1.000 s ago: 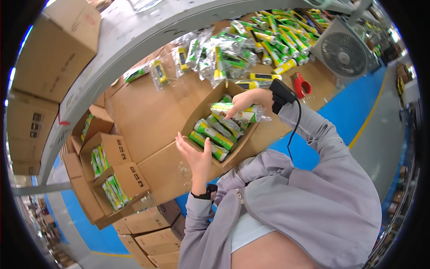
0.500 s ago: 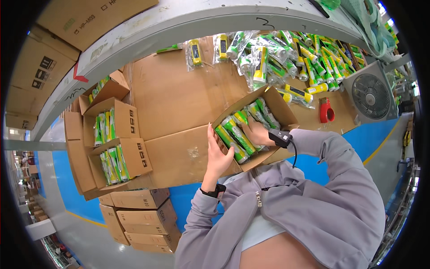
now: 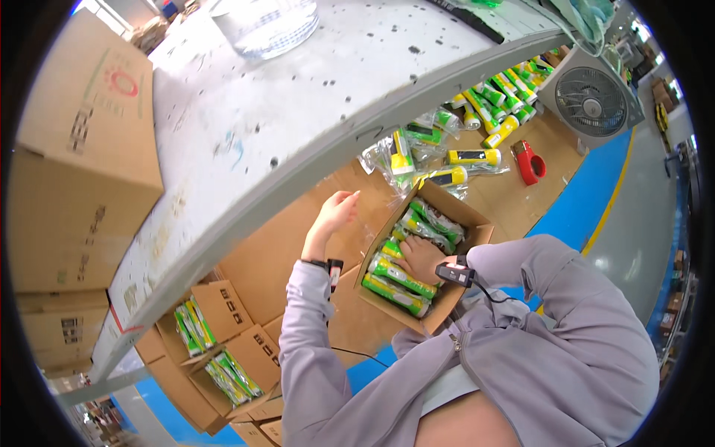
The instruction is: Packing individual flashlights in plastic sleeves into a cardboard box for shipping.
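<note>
Flashlights (image 3: 395, 296) in green and yellow, wrapped in clear bags, lie side by side in an open cardboard box (image 3: 456, 208) in front of me. My right hand (image 3: 420, 258) is inside this box, its fingers laid across the flashlights in the middle. Beyond the box's left side, my left hand (image 3: 335, 214) is raised in the air, fingers loosely extended and nothing in them. Past the far edge of the box are loose bagged flashlights, a yellow one (image 3: 447, 176) closest. A dark device with a cable is strapped at my right wrist.
A spotted white shelf (image 3: 298, 112) crosses above the cardboard-covered table, bearing a clear container (image 3: 268, 30) and large cartons (image 3: 82, 164). Filled boxes (image 3: 223, 309) stand at lower left. A red tape dispenser (image 3: 529, 162) and a grey fan (image 3: 588, 103) are at right.
My left hand has come off the box's left side and moved up and left. My right hand stays among the flashlights. The view has turned, bringing the shelf top into sight.
</note>
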